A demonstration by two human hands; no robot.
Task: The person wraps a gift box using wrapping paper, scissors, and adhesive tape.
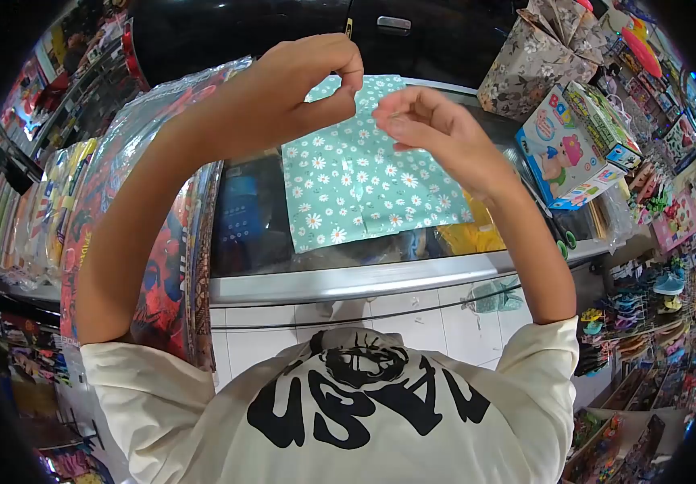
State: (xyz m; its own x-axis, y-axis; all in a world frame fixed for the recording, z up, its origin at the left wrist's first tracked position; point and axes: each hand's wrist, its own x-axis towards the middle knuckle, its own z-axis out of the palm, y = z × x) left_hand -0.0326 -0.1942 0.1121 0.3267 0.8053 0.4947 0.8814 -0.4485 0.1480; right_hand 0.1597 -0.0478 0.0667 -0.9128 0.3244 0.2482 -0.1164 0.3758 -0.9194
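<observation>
Green paper with white daisies [356, 194] lies on the glass counter, with crease marks down its middle. Above its upper left part is my left hand [316, 85], its thumb and index finger curled together in a pinch; whatever is between them, if anything, is too small to make out. My right hand [433, 121] hovers over the upper right of the paper, fingers bent and thumb near the fingertips. A thin something may be at those fingertips, but I cannot name it. The two hands are a short gap apart.
Plastic-wrapped packages [162, 266] are stacked on the left. At the right stand a toy box [554, 153] and a floral bag [525, 68]. Green-handled scissors [564, 244] lie near the counter's metal edge [348, 282]. A yellow item [473, 237] shows beside the paper.
</observation>
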